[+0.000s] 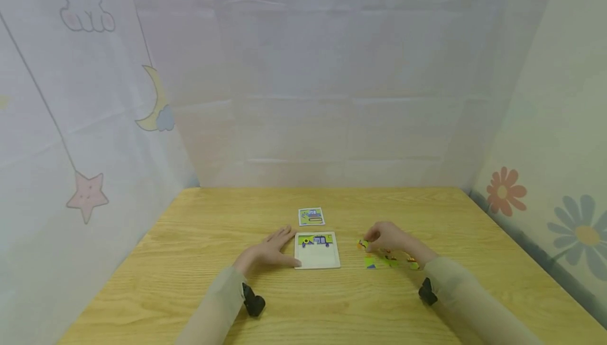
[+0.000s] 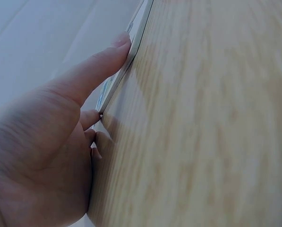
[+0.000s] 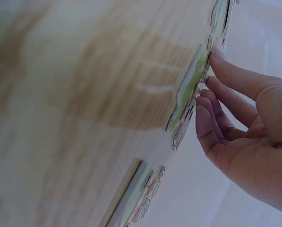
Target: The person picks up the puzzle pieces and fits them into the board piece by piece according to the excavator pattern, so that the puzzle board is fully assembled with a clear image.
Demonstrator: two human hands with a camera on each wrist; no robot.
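Note:
A square white puzzle tray lies on the table, with assembled jigsaw pieces showing a blue vehicle on green along its far side. Fingers spread, my left hand rests beside the tray's left edge, its thumb on the near left corner. At the loose pieces to the right, my right hand pinches a green and orange puzzle piece between thumb and forefinger, low over the table. Below and beside that hand lie several more puzzle pieces, partly covered by it in the head view.
Behind the tray lies a small picture card with a similar vehicle. The wooden table ends at a pale cloth backdrop, with cloth walls left and right. Each wrist carries a black camera mount.

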